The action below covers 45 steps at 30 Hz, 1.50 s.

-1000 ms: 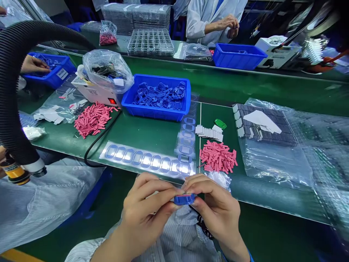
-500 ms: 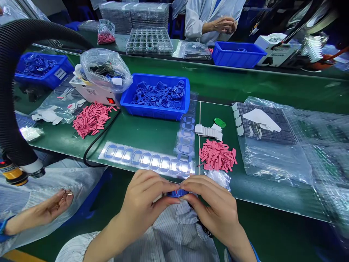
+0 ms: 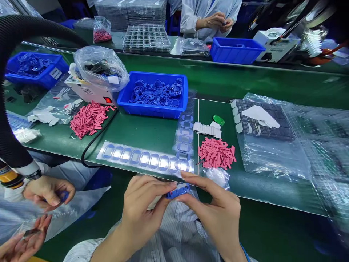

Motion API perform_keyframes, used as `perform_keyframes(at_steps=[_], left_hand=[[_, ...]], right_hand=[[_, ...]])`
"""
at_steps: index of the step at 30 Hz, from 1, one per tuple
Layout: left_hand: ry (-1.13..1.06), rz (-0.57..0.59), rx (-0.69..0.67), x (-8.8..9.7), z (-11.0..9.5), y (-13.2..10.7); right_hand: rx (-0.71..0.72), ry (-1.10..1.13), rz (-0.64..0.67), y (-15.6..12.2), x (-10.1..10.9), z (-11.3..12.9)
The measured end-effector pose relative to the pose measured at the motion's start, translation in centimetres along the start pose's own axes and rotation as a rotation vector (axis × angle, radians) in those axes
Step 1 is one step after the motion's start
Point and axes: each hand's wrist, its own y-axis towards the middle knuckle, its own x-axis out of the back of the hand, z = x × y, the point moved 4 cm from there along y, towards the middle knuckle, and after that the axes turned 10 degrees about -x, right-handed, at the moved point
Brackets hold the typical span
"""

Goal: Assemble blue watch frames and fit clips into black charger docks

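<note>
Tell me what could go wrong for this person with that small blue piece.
The small blue frame is pinched only at the fingertips of the left hand and right hand, so it might slip and drop. The clear sheet of blue rings sits at the green belt's edge, and the loose pink strips lie close by; a careless knock could scatter them.

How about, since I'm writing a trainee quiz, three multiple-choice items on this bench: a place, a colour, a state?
1. Where is the green oblong piece?
A) On the green bench, beside white paper tabs
B) In a blue bin
C) In a hand

2. What colour is the moulded piece between the left hand and right hand?
A) Pink
B) Blue
C) White

3. How is the clear plastic bag on the white box?
A) Flat and empty
B) Bulging, with dark parts inside

Answers:
1 A: it lies by the tabs.
2 B: blue shows between the fingers.
3 B: dark parts show through the plastic.
</note>
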Motion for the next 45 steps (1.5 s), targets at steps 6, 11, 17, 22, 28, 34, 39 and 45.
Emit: perform_keyframes(at_steps=[6,11,17,22,28,34,39,45], left_hand=[[-0.105,-0.006,0.07,0.1,0.3,-0.3],[-0.248,-0.001,0.107,-0.4,0.3,-0.6],[-0.326,0.036,0.189,-0.7,1.2,-0.5],[-0.39,0.04,0.369,-0.7,2.0,-0.5],[-0.399,-0.102,0.394,-1.0,1.9,-1.0],[-0.414,-0.133,0.385,-1.5,1.8,-0.9],[-0.349,-0.214,0.475,-2.4,2.5,-1.5],[-0.485,-0.346,0.6,-3.4,2.3,-1.8]], right_hand=[[-0.017,0.157,0.187,0.7,0.3,-0.2],[-0.008,0.218,0.342,0.6,0.5,-0.3],[0.064,0.212,0.275,0.7,0.8,-0.5],[0.038,0.187,0.299,1.1,0.5,-0.8],[-0.079,0.244,0.353,0.5,0.4,-1.3],[-0.022,0.175,0.241,0.5,0.5,-1.3],[-0.03,0.05,0.137,0.2,-0.6,-2.2],[0.072,-0.104,-0.069,-0.4,-1.8,-2.3]])
